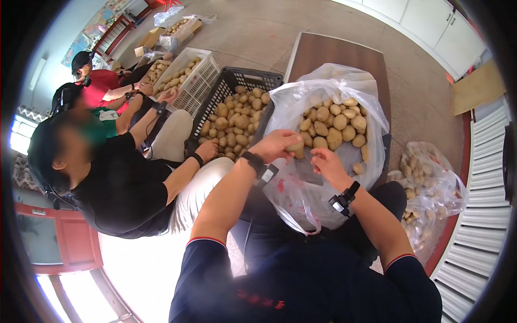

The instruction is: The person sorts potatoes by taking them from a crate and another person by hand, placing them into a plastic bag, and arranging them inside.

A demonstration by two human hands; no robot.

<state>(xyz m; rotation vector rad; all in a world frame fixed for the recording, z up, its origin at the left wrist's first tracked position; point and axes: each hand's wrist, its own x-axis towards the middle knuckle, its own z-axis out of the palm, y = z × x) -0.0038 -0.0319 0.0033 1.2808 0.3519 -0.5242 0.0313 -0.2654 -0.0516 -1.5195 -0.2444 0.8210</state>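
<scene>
A clear plastic bag [371, 86] lies open in front of me, with many potatoes [334, 138] heaped inside. Over its left part, my left hand [276, 145] is closed on a potato [295, 146]. My right hand [327, 166] is just to the right of that potato, fingers curled; whether anything is between them is too small to tell. Both my wrists wear dark bands with small devices. Loose plastic of the bag hangs toward my lap beneath my hands.
A black crate [252, 75] of potatoes stands left of the bag, with a co-worker's hand [208, 151] at it. Beyond is a white crate [198, 99] near other people. A brown board [344, 51] lies behind the bag. Filled plastic bags [428, 175] rest at the right.
</scene>
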